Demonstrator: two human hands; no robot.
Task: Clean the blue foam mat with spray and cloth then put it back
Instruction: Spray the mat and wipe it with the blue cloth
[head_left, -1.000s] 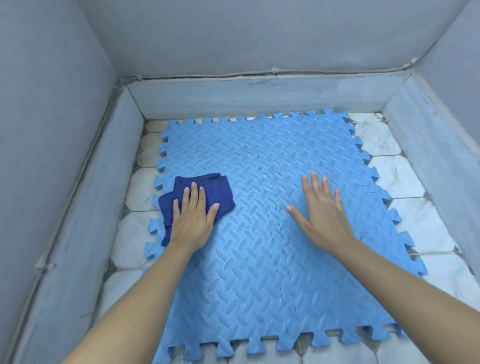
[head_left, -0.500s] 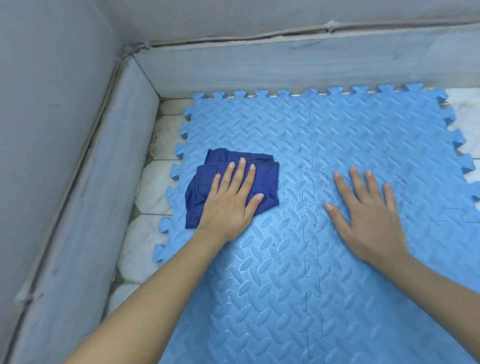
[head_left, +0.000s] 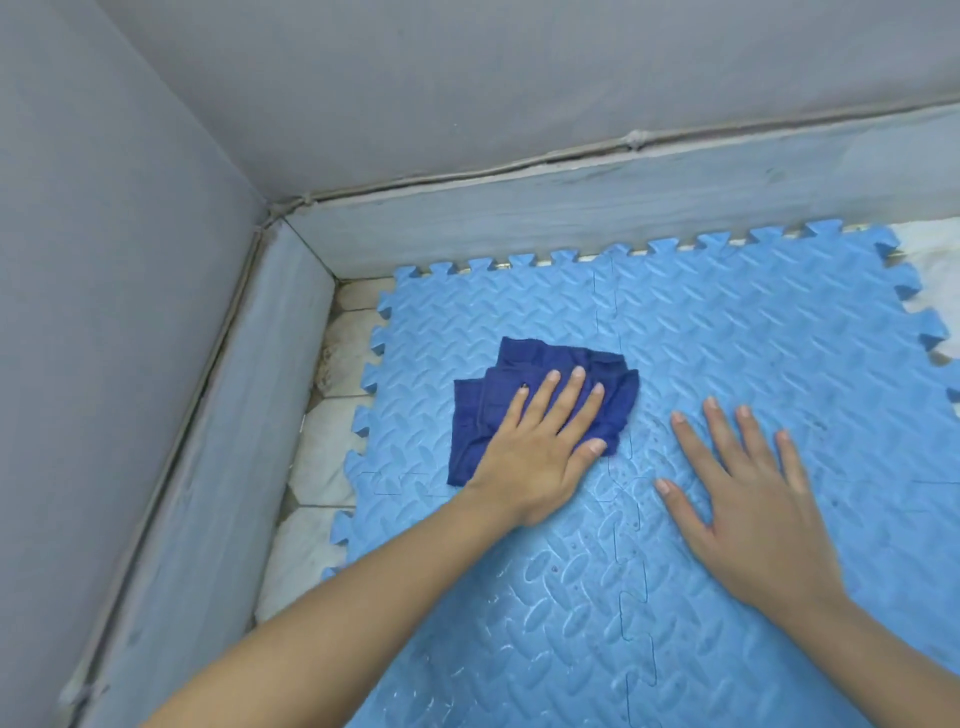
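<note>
Fingers (head_left: 563, 400) of left hand (head_left: 535, 457) flat on crumpled navy cloth (head_left: 498, 395); right hand (head_left: 753, 514) splayed on embossed foam mat (head_left: 779, 338)

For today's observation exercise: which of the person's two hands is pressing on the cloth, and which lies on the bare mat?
The left hand presses flat on the dark blue cloth. The right hand rests spread directly on the blue foam mat, with no cloth beneath it.

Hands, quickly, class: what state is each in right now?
Left hand: open, pressing flat on the dark blue cloth.
Right hand: open, flat on the foam mat.
</note>
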